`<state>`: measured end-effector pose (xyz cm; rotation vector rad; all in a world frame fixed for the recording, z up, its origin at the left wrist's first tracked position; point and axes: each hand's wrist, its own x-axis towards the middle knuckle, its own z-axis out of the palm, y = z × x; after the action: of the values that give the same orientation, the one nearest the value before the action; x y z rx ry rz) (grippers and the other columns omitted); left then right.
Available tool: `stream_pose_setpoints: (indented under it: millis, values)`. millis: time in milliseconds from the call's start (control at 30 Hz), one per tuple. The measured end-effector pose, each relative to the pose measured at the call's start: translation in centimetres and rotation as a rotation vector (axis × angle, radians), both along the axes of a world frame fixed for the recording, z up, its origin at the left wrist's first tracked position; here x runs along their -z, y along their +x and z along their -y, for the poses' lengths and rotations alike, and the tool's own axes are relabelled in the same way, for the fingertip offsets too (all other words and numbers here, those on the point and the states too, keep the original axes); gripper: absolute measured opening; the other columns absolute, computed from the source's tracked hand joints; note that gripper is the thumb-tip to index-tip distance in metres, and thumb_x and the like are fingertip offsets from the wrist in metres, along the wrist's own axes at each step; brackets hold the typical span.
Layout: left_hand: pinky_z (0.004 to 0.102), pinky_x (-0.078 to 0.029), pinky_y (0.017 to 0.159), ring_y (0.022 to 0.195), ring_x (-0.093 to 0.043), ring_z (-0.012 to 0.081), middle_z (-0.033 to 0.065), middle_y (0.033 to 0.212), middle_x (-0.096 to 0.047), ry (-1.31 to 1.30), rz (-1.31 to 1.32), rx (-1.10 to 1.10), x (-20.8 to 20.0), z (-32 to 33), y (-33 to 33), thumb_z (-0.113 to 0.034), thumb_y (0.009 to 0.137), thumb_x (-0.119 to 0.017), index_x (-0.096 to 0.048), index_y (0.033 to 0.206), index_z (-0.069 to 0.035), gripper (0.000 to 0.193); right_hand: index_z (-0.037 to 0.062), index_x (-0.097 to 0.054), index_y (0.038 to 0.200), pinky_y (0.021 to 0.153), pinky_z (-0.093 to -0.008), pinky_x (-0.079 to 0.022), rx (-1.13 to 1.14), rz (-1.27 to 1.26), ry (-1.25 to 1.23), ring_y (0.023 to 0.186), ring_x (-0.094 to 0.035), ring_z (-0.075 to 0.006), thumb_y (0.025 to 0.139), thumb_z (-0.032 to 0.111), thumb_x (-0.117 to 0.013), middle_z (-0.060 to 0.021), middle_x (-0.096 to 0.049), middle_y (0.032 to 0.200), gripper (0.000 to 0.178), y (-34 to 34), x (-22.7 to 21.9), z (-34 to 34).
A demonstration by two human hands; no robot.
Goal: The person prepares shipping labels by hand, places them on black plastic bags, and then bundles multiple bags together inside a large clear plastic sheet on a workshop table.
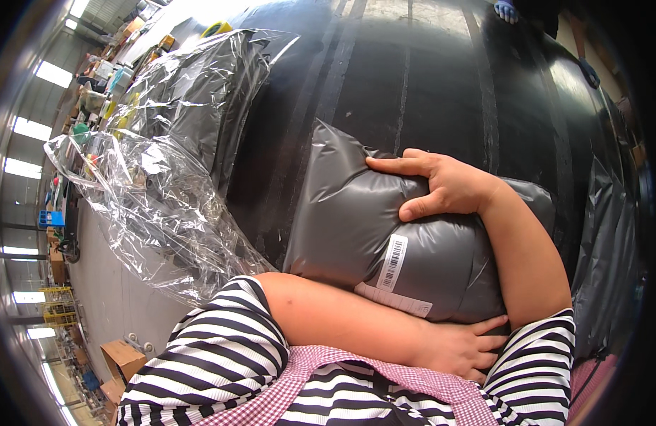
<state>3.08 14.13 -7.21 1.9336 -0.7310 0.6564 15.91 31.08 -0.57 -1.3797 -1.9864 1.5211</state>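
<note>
- Head view, my only feed: a plump grey bag (349,206) lies on the black table (441,85), close in front of the person, framed by both arms.
- Right hand (450,186): laid over the bag's upper side, thumb and forefinger spread wide, the remaining fingers partly hidden from me. It looks to press on the film rather than pinch it.
- Left hand (464,348): its forearm runs along the bag's near edge, and the hand sits by the near right corner with fingers splayed. I see nothing clasped in it; whether its palm bears on the bag, I cannot tell.
- On the bag, a white label (392,263) faces up, with a paler slip (395,299) just beside it, toward the left forearm.
- To the left, crumpled clear wrap (150,213) reaches up to the left sleeve; to the right lies a grey sheet (603,263). A co-worker's gloved hand (507,11) is well apart, at the far side.
- I judge the step in hand to be steadying and pressing the filled bag. As I read it, the next move calls for even pressure from both arms, with the wrap kept clear of the left elbow.
</note>
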Motion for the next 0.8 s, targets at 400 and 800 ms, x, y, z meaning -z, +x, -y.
stream_pose_setpoints:
  millis: [400,800]
  values:
    - [0.0741,-0.003,0.111,0.139,-0.031,0.0436,0.0163,0.133,-0.053,0.177,0.023,0.1,-0.4,-1.4,-0.5,-0.039,0.082,-0.057,-0.062,0.125,-0.015,0.049,0.0235,-0.05,0.145,0.102,-0.0396,-0.041,-0.04,0.11,0.224,0.116,-0.055,-0.0324,0.077,0.048,-0.079,-0.0145,-0.058,0.119,0.079,-0.5,-0.6,0.8]
    - [0.0483,-0.029,0.116,0.14,-0.038,0.0335,0.0178,0.15,-0.043,0.52,-0.386,-0.345,-15.6,-6.9,-8.5,-0.038,0.082,-0.075,-0.053,0.139,-0.012,0.066,0.0082,-0.036,0.152,0.116,-0.0432,-0.029,0.888,0.019,0.511,0.141,-0.038,-0.0316,0.075,0.056,-0.08,-0.0182,-0.042,0.149,0.1,8.3,-6.3,22.3]
